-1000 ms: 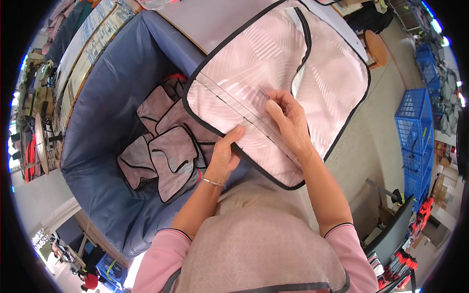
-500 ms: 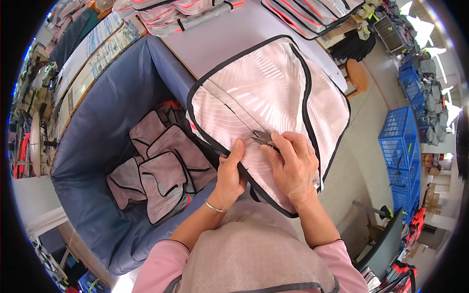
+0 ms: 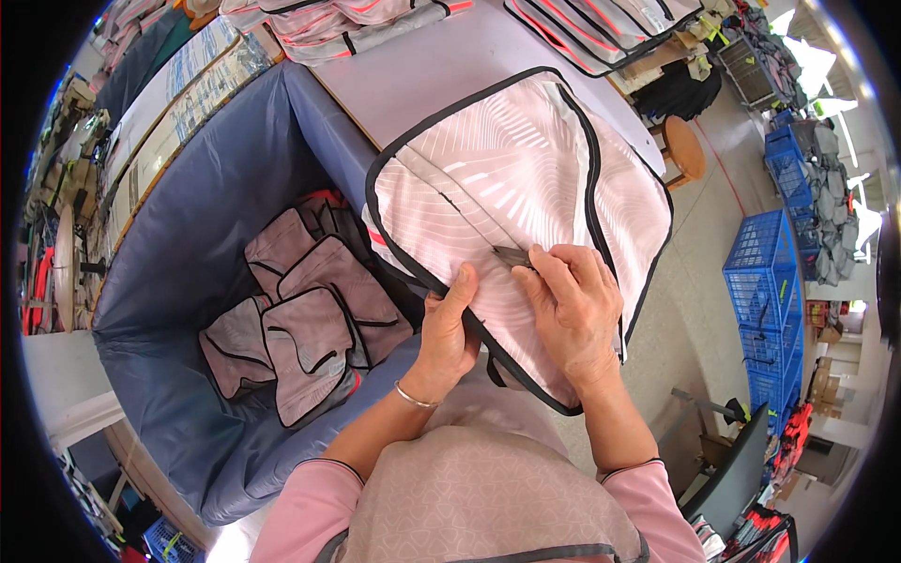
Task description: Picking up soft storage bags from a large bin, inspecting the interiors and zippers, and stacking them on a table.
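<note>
Two bare hands work on a pale pink patterned fabric panel with rounded corners and black binding (image 3: 488, 169), which is held up at a tilt in front of the pale lilac-topped bench (image 3: 422, 70), hiding the near part of it. The left hand (image 3: 446, 338), a thin light bracelet (image 3: 416, 398) on its wrist, is closed on the panel's near left edge, thumb on the upper face and fingers curled beneath. The right hand (image 3: 577, 314) lies over the panel, thumb and forefinger pinched on a small pointed grey metal tool (image 3: 511, 256). Its tip is at a long straight seam (image 3: 469, 219) crossing the panel; whether the tip touches the cloth, I cannot tell. A black-bound line (image 3: 589, 159) also curves down the panel's right part.

Just left of the panel stands a large blue padded bin with soft walls (image 3: 197, 225). Dusty-pink, black-edged fabric pieces (image 3: 300, 324) lie overlapping at its bottom.

Pink and grey fabric bags with red trim (image 3: 324, 28) are piled at the bench's left edge, and a similar stack with black edging (image 3: 596, 38) lies at its right edge. Near the bench's right corner stands a round wooden stool (image 3: 683, 150).
</note>
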`<action>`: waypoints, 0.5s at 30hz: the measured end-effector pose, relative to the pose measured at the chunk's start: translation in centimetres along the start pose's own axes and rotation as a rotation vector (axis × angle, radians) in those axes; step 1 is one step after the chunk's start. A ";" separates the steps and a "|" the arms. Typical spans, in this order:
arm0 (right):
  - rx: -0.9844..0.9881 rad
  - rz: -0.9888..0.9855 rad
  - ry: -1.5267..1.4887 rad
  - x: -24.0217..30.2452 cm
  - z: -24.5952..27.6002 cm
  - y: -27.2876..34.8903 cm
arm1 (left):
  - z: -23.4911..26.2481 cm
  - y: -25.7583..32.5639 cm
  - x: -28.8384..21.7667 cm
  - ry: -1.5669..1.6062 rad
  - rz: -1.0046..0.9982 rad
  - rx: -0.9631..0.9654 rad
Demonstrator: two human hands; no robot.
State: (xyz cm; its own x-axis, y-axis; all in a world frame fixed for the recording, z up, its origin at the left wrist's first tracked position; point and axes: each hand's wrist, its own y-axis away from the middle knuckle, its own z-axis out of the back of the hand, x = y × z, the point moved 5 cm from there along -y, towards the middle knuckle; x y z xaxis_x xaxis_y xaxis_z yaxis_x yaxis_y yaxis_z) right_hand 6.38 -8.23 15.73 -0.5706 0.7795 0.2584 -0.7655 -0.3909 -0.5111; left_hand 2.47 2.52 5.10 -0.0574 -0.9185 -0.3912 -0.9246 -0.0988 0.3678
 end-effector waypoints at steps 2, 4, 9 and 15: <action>0.002 0.001 0.001 -0.1 0.0 0.1 | -0.1 0.0 0.0 -0.003 -0.004 0.007; 0.002 -0.006 -0.008 -0.2 -0.1 0.2 | 0.0 0.1 0.1 -0.029 0.004 0.009; -0.004 -0.055 -0.072 -0.6 -0.3 0.3 | 0.2 -0.1 0.4 -0.042 0.032 0.004; -0.009 -0.306 -0.326 -2.0 0.0 0.7 | 0.4 -0.1 0.5 -0.049 0.032 -0.007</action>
State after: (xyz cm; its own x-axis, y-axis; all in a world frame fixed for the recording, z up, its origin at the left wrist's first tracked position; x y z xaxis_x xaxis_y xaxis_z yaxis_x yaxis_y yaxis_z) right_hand 6.95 -10.04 14.88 -0.3833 0.6627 0.6433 -0.9119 -0.1612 -0.3773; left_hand 2.40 2.28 4.53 -0.1055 -0.9013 -0.4203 -0.9195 -0.0725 0.3864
